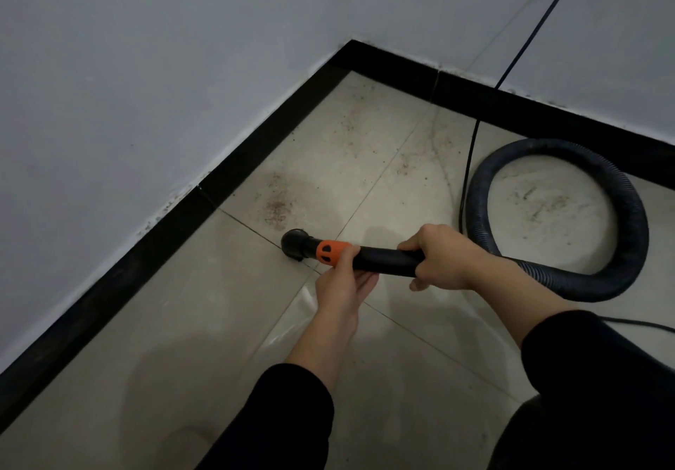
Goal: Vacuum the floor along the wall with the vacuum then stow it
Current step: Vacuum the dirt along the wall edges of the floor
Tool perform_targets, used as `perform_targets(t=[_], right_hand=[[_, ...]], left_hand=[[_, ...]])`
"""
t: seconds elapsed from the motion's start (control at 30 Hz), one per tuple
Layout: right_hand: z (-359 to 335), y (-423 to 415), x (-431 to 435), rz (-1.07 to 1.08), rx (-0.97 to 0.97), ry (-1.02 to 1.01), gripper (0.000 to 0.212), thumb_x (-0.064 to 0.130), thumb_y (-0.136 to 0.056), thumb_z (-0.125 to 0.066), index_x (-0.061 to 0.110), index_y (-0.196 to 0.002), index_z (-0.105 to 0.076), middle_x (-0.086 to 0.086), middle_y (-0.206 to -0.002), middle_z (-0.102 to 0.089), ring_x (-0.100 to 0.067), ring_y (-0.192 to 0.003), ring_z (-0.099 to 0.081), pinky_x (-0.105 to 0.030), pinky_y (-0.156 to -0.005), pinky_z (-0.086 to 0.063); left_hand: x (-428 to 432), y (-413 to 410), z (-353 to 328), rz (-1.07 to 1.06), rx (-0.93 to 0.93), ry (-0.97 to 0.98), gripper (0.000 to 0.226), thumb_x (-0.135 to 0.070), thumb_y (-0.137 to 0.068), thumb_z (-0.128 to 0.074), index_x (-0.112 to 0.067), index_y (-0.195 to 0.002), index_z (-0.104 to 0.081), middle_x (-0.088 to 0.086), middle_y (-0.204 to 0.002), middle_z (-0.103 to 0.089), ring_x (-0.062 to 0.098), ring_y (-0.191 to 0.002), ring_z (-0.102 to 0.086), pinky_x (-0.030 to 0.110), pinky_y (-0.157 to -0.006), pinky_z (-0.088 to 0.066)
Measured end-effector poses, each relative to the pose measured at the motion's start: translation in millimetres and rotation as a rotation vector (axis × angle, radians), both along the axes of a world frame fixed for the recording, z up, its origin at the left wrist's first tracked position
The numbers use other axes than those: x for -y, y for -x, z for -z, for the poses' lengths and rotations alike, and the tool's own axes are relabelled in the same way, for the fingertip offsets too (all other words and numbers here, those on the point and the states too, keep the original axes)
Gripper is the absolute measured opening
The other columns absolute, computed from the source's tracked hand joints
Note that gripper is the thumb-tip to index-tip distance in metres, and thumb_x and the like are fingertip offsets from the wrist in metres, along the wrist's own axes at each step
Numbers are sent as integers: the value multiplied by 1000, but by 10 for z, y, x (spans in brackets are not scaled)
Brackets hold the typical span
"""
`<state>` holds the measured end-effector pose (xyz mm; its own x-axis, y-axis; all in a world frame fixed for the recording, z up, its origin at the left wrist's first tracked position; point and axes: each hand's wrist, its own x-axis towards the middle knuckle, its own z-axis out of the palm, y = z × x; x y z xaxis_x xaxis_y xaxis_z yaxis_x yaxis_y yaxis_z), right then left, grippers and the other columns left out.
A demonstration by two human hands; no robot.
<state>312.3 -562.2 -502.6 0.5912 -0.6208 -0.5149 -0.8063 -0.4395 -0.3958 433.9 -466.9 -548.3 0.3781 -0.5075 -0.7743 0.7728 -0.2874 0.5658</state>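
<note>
Vacuum wand (383,259) sits low over the near floor tiles (204,323), held in both hands. The left hand (341,279) grips it just behind the orange collar (330,252), thumb on top and fingers under. The right hand (438,257) wraps the black tube further back. Its nozzle (294,244) meets the tile just short of a brown dirt patch (275,208). To the right, the ribbed hose (621,213) curls in a loop. It looks light and springy, so steering from the stiff tube seems best. Farther off, a cord (469,162) climbs the wall (146,49) past the black skirting (233,173).
</note>
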Motion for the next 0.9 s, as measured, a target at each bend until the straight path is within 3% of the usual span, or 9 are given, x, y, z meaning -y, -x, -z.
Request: perform_targets(t=[0.2,0.4,0.63,0.9], right_hand=[[65,66,-47,23,21,44,23,16,-75,-75,21,-96,-67,-2,-79,-62,-21,-77,-60,-36,-71,-51],[125,-304,109,34,5,171,16,19,-78,-69,22,-89,-58,-4,-81,-61,-23,-77,-59,-34,-68,-50],[171,-237,30,15,30,230,24,20,-81,-66,24,-103,-59,-2,-87,-63,-22,-81,-58,-30,-66,-44],[218,-401,33,42,83,235,23,21,-79,-67,25,-101,-58,-3,-84,-64,-25,-80,-58,-33,-66,-46]], left_hand=[[77,33,-1,19,49,-35,16,-17,-88,-67,-3,-91,-62,16,-89,-73,21,-84,-72,29,-77,-59],[413,-437,180,86,-12,26,20,-18,-87,-68,-2,-97,-63,17,-91,-73,21,-83,-73,25,-67,-59],[398,-395,140,110,-9,41,22,-19,-86,-68,-2,-100,-64,17,-94,-73,22,-87,-73,28,-72,-60],[438,-566,134,81,63,28,17,-19,-86,-68,-4,-94,-64,13,-87,-74,17,-79,-73,26,-68,-60]])
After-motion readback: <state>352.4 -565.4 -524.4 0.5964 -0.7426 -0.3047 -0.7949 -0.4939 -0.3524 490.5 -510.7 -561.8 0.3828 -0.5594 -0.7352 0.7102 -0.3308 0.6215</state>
